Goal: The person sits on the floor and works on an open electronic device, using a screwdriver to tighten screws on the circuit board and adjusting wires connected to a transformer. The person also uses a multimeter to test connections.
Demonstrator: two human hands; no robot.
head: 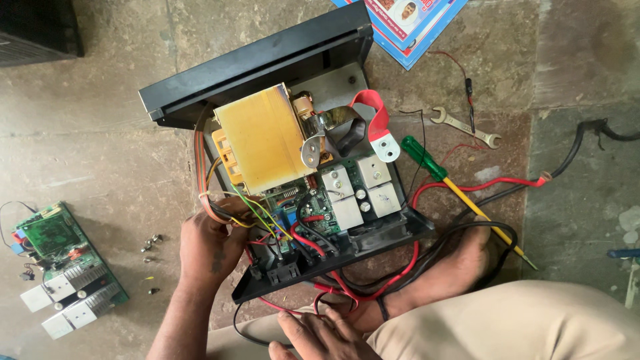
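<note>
An opened black power unit (267, 57) lies on the stone floor, its yellow transformer (263, 137) and green circuit board (333, 200) with white blocks exposed. My left hand (207, 247) reaches into the near left corner of the case, fingers curled on the orange and yellow wire bundle (207, 193). My right hand (320, 333) rests with fingers apart at the bottom edge, on my bare foot (453, 267), beside red wires (347, 287) that spill from the case front. A red strap with a metal lug (380, 127) arches over the transformer.
A second green circuit board (63, 267) lies at the left, with loose screws (152, 243) beside it. A green-handled screwdriver (447, 180), a spanner (463, 127), a blue booklet (407, 23) and a black cable (587, 133) lie at the right. A black box (37, 27) sits top left.
</note>
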